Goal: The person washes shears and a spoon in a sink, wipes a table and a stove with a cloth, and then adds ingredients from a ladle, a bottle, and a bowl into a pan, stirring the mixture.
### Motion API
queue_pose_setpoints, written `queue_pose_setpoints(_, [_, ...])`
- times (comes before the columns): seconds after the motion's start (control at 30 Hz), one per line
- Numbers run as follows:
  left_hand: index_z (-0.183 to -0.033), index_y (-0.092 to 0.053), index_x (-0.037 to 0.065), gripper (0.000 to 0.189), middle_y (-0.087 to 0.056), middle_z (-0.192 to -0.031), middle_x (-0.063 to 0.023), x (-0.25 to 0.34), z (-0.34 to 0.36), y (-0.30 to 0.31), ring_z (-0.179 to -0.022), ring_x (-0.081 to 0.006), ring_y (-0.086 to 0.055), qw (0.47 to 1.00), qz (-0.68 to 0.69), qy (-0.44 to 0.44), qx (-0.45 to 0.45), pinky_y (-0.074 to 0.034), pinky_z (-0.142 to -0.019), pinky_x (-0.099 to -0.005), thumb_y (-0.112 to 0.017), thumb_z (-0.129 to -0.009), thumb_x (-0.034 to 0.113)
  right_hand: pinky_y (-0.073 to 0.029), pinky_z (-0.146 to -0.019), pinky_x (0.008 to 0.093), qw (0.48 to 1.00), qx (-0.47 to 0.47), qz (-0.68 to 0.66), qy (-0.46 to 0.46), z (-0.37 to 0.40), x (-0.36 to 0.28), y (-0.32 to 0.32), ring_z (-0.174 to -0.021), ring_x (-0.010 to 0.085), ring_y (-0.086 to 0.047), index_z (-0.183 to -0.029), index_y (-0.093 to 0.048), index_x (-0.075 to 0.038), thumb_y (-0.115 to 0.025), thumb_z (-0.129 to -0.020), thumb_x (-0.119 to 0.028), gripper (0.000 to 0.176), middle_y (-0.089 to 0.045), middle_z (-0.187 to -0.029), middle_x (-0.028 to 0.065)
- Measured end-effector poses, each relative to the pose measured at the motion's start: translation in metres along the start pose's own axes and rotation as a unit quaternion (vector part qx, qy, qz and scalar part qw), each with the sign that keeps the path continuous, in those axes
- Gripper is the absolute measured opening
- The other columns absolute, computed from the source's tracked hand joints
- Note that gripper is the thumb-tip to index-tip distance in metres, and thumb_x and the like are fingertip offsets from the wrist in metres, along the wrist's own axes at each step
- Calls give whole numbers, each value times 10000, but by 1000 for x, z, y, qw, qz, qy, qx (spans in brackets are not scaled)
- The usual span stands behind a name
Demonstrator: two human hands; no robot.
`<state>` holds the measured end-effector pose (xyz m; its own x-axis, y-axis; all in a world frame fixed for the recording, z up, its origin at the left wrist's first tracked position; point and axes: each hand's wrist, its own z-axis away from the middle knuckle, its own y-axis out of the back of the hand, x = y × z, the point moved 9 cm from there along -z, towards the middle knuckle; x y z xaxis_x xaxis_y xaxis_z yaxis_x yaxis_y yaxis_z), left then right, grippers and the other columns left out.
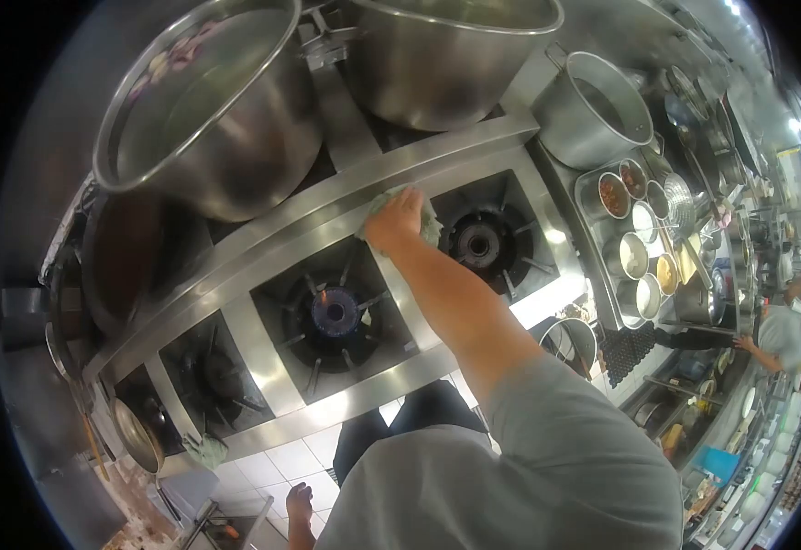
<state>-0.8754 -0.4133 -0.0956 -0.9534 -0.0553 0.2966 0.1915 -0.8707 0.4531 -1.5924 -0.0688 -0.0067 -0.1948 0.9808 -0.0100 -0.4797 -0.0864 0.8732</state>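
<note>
My right hand (399,222) presses a pale green cloth (430,223) onto the steel strip of the stove (402,286) between two burners. Its fingers are closed over the cloth, which shows at both sides of the hand. The burner to the right (479,240) is dark. In the burner to the left (334,313), a small orange flame shows at the rim. Low by my body hangs my left hand (300,500), small in view, its fingers loosely bent and nothing visible in them.
Two large stockpots (235,137) (437,69) holding liquid stand behind the burners. An aluminium pot (593,115) and several small food containers (632,257) are at the right. A second cloth (204,450) lies on the stove's front edge. A co-worker (785,337) stands far right.
</note>
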Motion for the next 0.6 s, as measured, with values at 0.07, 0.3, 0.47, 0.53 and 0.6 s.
queue_pose_setpoints(0.07, [-1298, -591, -65, 505, -686, -1132, -177, 9, 13, -12, -965, -236, -669, 1000, 12, 2, 9, -518, -869, -348, -652, -872, 199, -40, -1207, 598, 1000, -7, -20, -23, -12, 33, 9, -1519, 465, -135, -1520, -345, 63, -348, -1014, -469, 734, -239, -1620, 273])
queue_pose_setpoints(0.3, [-1286, -604, -55, 489, -693, -1173, -217, 45, 49, -46, -1075, -264, -672, 968, -188, -161, -37, -512, -950, -340, -658, -881, 213, -53, -1233, 493, 978, 27, -70, -194, -37, 228, 40, -1541, 408, -98, -1566, -228, 47, -357, -956, -596, 896, -117, -1650, 276])
queue_pose_setpoints(0.47, [-1278, -615, -48, 474, -707, -1131, -181, 34, 67, -36, -1060, -231, -668, 990, -136, -32, 15, -507, -947, -331, -670, -876, 197, -77, -1235, 501, 970, 109, -91, -197, -63, 338, -5, -1539, 400, -100, -1560, -219, 62, -349, -947, -673, 966, -163, -1641, 270])
queue_pose_setpoints(0.53, [-1269, -620, -51, 451, -708, -1116, -174, 38, 73, -35, -1042, -222, -667, 990, -136, -35, 16, -508, -943, -328, -661, -884, 179, -112, -1230, 528, 964, 199, -130, -123, -46, 357, -9, -1527, 411, -133, -1553, -206, 72, -363, -957, -688, 979, -204, -1626, 265])
queue_pose_setpoints(0.6, [-1270, -619, -53, 455, -706, -1121, -178, 42, 74, -39, -1045, -224, -666, 989, -144, -42, 9, -507, -948, -333, -662, -883, 182, -131, -1228, 529, 964, 218, -123, -87, -9, 370, -36, -1523, 416, -146, -1551, -213, 70, -391, -962, -667, 960, -204, -1626, 265])
